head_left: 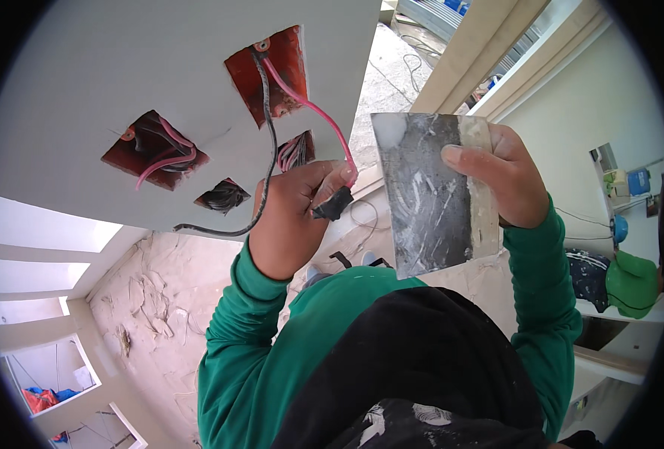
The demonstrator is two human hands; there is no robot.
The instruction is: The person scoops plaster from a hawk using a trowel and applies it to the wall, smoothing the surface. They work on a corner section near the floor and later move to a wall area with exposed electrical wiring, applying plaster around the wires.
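My left hand [288,217] is closed, with thumb and fingers pinching the free end of a pink wire [320,110]. A small black piece [333,203], perhaps tape, sits at those fingertips. That wire comes out of a red electrical box [288,66] set in the white wall panel [145,60]. A black wire [273,135] from the same box hangs loose past my left wrist. My right hand [522,176] grips a wide putty blade [429,194] by its pale edge strip, thumb on top. The blade is grey metal smeared with plaster, held apart from the wall.
More wall boxes hold wires: a red one [154,152] at left, a small one [225,196] below, another [296,150] behind my left hand. Debris [148,299] lies on the dusty floor. Wooden boards [470,52] stand at top right. A person in green [631,284] is at far right.
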